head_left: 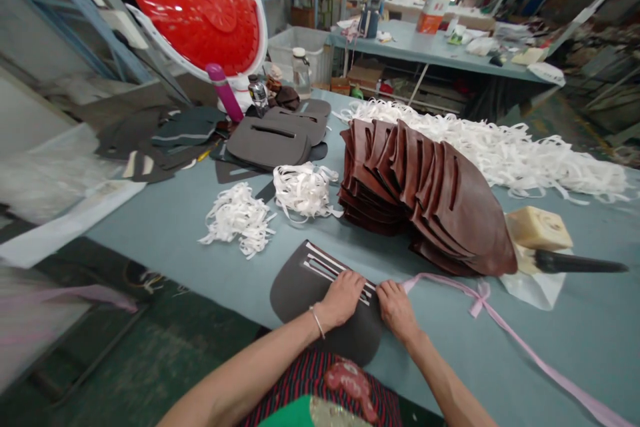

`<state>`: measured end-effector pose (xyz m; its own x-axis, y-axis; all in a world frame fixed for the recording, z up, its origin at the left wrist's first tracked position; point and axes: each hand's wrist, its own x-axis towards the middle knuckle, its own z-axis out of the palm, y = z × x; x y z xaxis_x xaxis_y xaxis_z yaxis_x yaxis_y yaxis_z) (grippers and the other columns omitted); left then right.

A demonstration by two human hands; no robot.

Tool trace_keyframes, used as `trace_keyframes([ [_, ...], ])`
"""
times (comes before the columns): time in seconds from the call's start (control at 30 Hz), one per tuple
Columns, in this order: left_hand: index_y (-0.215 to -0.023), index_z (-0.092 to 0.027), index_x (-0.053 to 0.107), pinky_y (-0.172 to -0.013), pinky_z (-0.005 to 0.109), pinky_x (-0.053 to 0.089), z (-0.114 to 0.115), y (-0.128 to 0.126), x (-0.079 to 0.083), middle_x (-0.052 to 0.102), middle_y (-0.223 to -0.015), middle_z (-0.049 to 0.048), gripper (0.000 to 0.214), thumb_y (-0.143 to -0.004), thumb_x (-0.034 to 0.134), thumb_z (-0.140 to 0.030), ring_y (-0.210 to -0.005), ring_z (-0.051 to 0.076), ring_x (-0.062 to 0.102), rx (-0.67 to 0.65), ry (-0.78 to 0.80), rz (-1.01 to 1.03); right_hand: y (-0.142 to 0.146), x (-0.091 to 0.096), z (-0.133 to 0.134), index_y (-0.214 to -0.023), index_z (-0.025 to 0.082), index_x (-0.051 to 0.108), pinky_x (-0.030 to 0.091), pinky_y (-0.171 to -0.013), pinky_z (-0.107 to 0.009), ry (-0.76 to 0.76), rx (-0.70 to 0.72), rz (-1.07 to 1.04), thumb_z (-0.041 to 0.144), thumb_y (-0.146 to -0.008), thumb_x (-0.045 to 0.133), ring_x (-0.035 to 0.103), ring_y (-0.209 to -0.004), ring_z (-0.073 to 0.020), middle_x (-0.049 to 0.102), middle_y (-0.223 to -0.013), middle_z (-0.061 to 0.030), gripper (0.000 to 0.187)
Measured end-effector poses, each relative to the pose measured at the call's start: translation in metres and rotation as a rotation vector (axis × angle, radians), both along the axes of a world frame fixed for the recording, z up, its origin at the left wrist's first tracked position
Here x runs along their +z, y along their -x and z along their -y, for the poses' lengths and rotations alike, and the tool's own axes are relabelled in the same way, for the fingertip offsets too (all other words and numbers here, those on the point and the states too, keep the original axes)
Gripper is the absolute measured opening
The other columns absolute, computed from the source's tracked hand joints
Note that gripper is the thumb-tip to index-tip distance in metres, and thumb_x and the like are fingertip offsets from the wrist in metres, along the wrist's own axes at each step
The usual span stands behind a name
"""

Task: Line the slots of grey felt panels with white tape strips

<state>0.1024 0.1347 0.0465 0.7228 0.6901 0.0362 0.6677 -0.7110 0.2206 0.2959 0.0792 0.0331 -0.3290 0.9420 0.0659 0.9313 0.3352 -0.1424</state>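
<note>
A dark grey, rounded panel [295, 283] lies at the table's front edge, close to my body. Narrow white strips [320, 260] run along its straight far edge and beside its slot. My left hand [344, 297], with a bracelet at the wrist, rests on the panel with curled fingers pressed down at the strips. At the right end of that edge, my right hand [397, 307] is closed, its thumb and fingers pinching the panel's border. The fingertips of both hands are partly hidden, so any strip under them cannot be made out.
Behind the panel stands a row of brown leather-like slotted pieces [425, 193]. White strip bundles [239, 217] lie to the left, near stacked grey panels [270, 140]. At right are a yellowish block [539, 228], a black-handled brush [575, 261] and a pink ribbon [525, 347].
</note>
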Motion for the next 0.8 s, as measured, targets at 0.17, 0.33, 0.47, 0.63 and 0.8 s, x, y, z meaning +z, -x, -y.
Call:
trace_keyframes([
  [0.17,-0.126,-0.016,0.049,-0.101,0.040,0.039,-0.041,0.056,-0.001,0.054,-0.121,0.0109,0.050,-0.082,0.035,0.000,-0.113,0.020,0.048,0.142,0.029,0.054,0.023,-0.003,-0.027,-0.088,0.018,0.060,0.036,-0.072,-0.032,0.009,-0.183,-0.066,0.006,-0.087,0.042,0.046,-0.084,-0.0215,0.055,-0.088,-0.0078,0.022],
  [0.33,-0.127,-0.021,0.051,-0.101,0.040,0.039,-0.043,0.070,-0.007,0.052,-0.123,0.0109,0.048,-0.084,0.037,-0.004,-0.116,0.022,0.046,0.123,0.046,0.044,0.066,-0.013,-0.048,-0.100,0.020,0.061,0.039,-0.076,-0.031,0.036,-0.258,-0.149,0.009,-0.088,0.044,0.048,-0.090,-0.0210,0.057,-0.093,-0.0069,0.024],
  [0.47,-0.133,-0.026,0.048,-0.103,0.044,0.036,-0.034,0.060,-0.009,0.047,-0.128,0.0127,0.058,-0.082,0.038,-0.001,-0.124,0.025,0.041,0.123,0.040,0.007,0.077,-0.016,-0.050,-0.100,0.020,0.063,0.040,-0.076,-0.031,0.048,-0.297,-0.193,0.007,-0.086,0.045,0.049,-0.090,-0.0211,0.057,-0.094,-0.0071,0.025],
  [0.63,-0.134,-0.025,0.046,-0.104,0.046,0.033,-0.033,0.057,-0.009,0.044,-0.133,0.0142,0.058,-0.081,0.038,-0.001,-0.129,0.028,0.036,0.123,0.047,-0.024,0.073,-0.015,-0.049,-0.097,0.018,0.062,0.042,-0.080,-0.033,0.068,-0.320,-0.187,0.009,-0.087,0.047,0.051,-0.089,-0.0201,0.058,-0.094,-0.0072,0.020],
  [0.8,-0.135,-0.020,0.044,-0.108,0.050,0.027,-0.030,0.053,-0.009,0.048,-0.132,0.0134,0.057,-0.081,0.037,-0.003,-0.128,0.026,0.037,0.074,0.068,-0.029,0.073,-0.010,-0.058,-0.090,0.017,0.062,0.044,-0.081,-0.034,0.114,-0.275,-0.097,0.017,-0.090,0.051,0.054,-0.089,-0.0189,0.059,-0.091,-0.0063,0.012],
])
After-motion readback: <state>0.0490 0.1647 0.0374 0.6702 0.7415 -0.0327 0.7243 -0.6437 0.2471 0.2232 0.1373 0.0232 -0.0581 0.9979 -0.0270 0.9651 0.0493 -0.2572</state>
